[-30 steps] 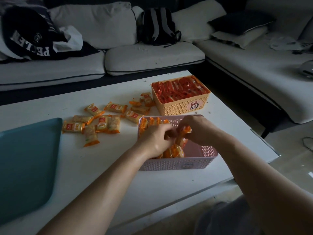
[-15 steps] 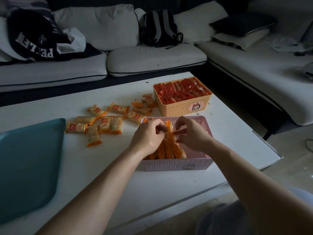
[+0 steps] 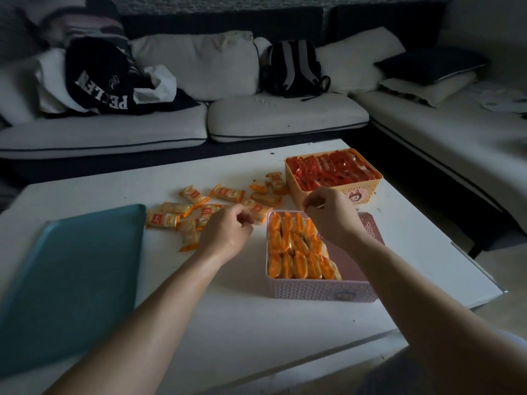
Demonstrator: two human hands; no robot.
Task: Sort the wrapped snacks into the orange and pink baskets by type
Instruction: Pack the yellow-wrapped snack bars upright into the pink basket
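Teal tray (image 3: pixel 71 266) on L side of white table (image 3: pixel 256 323). Loose yellow-orange snacks (image 3: pixel 176 212) lie scattered just beyond it. L hand (image 3: pixel 228 232) is beside them, fingers curled at one pkt; can't tell if it grips. Pink basket (image 3: pixel 319 289) nr front edge, orange snacks (image 3: pixel 296 252) packed in its L half. R hand (image 3: pixel 330 218) is above its far rim, fingers loosely curled, empty. Orange basket (image 3: pixel 362 192) is behind, full of red snacks (image 3: pixel 330 169).

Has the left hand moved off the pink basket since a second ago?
Yes. The left hand has come out of the pink basket and is now to its left, by the loose snacks.
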